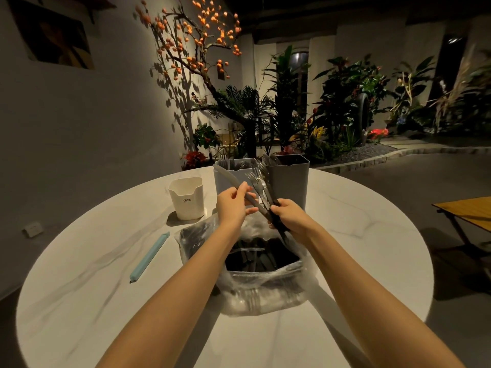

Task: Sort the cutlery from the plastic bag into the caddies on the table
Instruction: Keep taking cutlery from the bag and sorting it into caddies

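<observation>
A clear plastic bag (265, 293) lies open on the round table, with dark-handled cutlery inside. Above it my right hand (288, 217) grips a bundle of forks and knives (261, 188) by their dark handles. My left hand (233, 205) pinches one knife (225, 175) from that bundle, its blade pointing up and left. Behind my hands stand two tall grey caddies, the left caddy (225, 181) holding forks and the right caddy (289, 179) holding other cutlery. A smaller white caddy (187, 199) stands further left.
A light blue bag clip (149, 257) lies on the white marble table (87, 274) left of the bag. A wooden folding table (467, 211) stands off to the right. Plants and a wall fill the background.
</observation>
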Demonstrator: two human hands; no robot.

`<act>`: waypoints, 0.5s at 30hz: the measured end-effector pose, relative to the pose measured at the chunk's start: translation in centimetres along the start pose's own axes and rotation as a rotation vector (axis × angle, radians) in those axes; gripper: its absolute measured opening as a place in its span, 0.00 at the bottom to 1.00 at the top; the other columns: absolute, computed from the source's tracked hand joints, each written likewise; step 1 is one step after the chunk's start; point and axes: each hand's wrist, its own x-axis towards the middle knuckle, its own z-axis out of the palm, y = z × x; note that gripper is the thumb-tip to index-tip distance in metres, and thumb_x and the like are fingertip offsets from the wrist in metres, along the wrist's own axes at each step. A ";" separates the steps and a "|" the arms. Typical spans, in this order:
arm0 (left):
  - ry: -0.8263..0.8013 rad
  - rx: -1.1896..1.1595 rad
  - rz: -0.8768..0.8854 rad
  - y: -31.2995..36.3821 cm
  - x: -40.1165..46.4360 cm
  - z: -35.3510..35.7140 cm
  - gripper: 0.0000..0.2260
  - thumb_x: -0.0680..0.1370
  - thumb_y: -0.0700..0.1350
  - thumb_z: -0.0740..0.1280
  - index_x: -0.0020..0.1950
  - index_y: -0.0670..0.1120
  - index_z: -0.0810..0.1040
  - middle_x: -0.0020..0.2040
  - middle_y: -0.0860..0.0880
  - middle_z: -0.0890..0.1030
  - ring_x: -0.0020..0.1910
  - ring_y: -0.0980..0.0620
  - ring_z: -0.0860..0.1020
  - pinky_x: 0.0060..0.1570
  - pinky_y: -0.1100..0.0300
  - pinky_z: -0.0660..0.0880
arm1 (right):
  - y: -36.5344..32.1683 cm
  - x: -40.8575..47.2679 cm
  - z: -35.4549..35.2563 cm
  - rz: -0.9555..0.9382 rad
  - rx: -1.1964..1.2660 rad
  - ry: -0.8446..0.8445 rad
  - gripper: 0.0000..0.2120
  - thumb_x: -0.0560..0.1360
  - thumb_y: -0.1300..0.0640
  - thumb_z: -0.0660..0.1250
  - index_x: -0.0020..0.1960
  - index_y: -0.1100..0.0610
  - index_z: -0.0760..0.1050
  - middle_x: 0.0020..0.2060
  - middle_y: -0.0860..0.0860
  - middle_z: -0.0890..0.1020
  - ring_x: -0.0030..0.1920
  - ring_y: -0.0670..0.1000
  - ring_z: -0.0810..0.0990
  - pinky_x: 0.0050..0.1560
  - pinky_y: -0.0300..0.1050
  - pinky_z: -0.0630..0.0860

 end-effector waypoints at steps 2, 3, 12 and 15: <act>0.031 0.027 0.015 0.6 0.5 0.6 0.13 0.83 0.47 0.58 0.49 0.42 0.79 0.39 0.47 0.80 0.39 0.53 0.80 0.28 0.66 0.76 | -0.4 0.6 -0.3 0.009 0.049 0.028 0.12 0.82 0.67 0.50 0.46 0.61 0.71 0.34 0.53 0.72 0.32 0.47 0.68 0.34 0.39 0.68; 0.042 0.033 0.017 0.9 0.8 0.9 0.14 0.84 0.47 0.57 0.49 0.43 0.79 0.38 0.47 0.80 0.38 0.54 0.79 0.28 0.66 0.75 | -0.6 0.8 -0.5 0.022 0.084 0.034 0.12 0.82 0.67 0.50 0.47 0.61 0.71 0.33 0.52 0.71 0.31 0.47 0.67 0.33 0.39 0.65; 0.078 -0.117 -0.034 2.5 3.9 3.0 0.15 0.85 0.45 0.52 0.51 0.40 0.77 0.40 0.47 0.78 0.39 0.53 0.78 0.27 0.67 0.75 | -1.3 2.2 -2.6 -0.004 0.215 0.001 0.12 0.84 0.59 0.51 0.48 0.61 0.70 0.28 0.50 0.66 0.24 0.43 0.62 0.23 0.33 0.60; 0.091 -0.156 0.010 2.8 4.8 3.9 0.13 0.84 0.44 0.55 0.50 0.42 0.77 0.43 0.47 0.77 0.42 0.54 0.76 0.29 0.69 0.76 | -0.8 3.4 -3.1 -0.068 0.091 0.115 0.11 0.83 0.57 0.53 0.46 0.59 0.70 0.30 0.50 0.67 0.27 0.45 0.62 0.25 0.35 0.62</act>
